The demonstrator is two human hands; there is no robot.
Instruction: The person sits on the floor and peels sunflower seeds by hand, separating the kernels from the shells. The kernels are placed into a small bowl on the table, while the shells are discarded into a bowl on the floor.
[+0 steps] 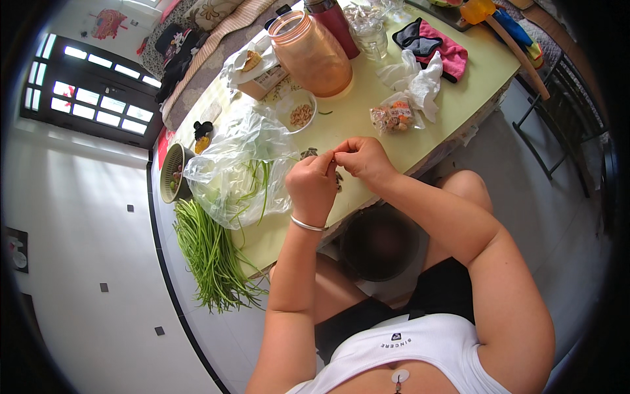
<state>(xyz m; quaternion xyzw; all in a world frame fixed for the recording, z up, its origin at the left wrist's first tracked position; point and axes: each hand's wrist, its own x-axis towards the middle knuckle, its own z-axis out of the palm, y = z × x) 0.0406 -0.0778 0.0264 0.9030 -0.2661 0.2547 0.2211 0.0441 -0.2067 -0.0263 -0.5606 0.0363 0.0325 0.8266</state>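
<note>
My left hand (312,184), with a silver bangle at the wrist, and my right hand (365,161) meet fingertip to fingertip above the near edge of the table. Both are closed in a pinch. Whatever lies between the fingertips is too small and covered to make out. Partly hidden beneath them is a scatter of small dark and pale pieces (308,153), perhaps shells or husks. Just beyond stands a white bowl (314,107) holding small tan-pink kernels (301,115). To the left of my left hand spreads a clear plastic bag (226,167) with green stalks in and under it.
Long green stalks (209,253) hang over the table's left edge, by a basket (173,172). A large orange-tinted jar (315,59) stands at the back. Right lie a snack packet (395,118), crumpled tissue (423,85) and pink-grey cloth (449,52). A dark bucket (379,243) sits below.
</note>
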